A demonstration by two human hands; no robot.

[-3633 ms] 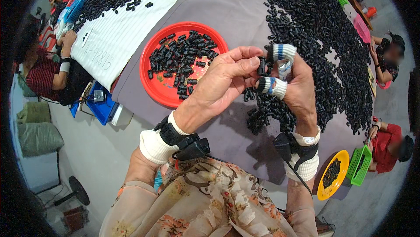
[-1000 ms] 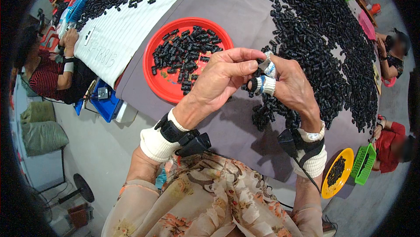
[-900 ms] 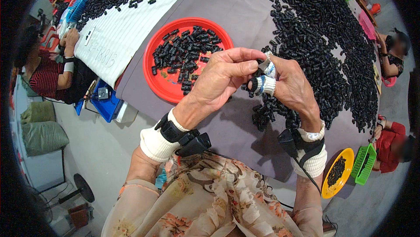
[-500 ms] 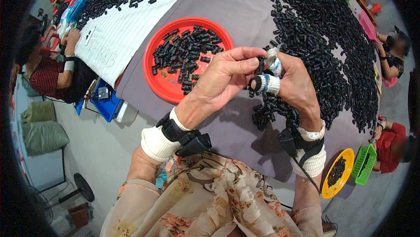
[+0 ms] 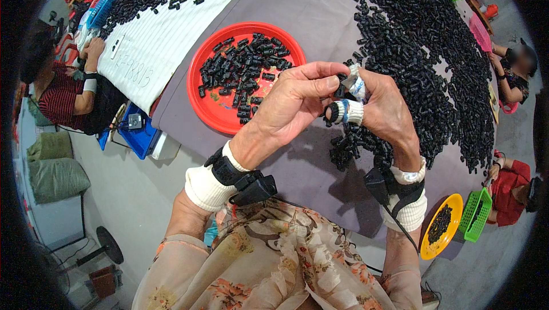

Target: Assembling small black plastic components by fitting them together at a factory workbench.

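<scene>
Over the table, my left hand pinches a small black cylindrical plastic part between thumb and fingertips. From the other side my right hand closes on the same part; white-and-blue fabric covers wrap its thumb and a finger. The fingertips hide much of the part. Left of my hands sits a round red tray with many loose black parts in it. A large heap of the same black parts spreads beyond and to the right of my right hand.
A grey cloth covers the table. At right stand a yellow plate of black bits and a green basket. Beside a white sheet sits a person; more people sit along the right. A cable hangs from my right wrist strap.
Both hands stay almost in place around the black part. The wrapped fingers of my right hand have shifted slightly against it.
</scene>
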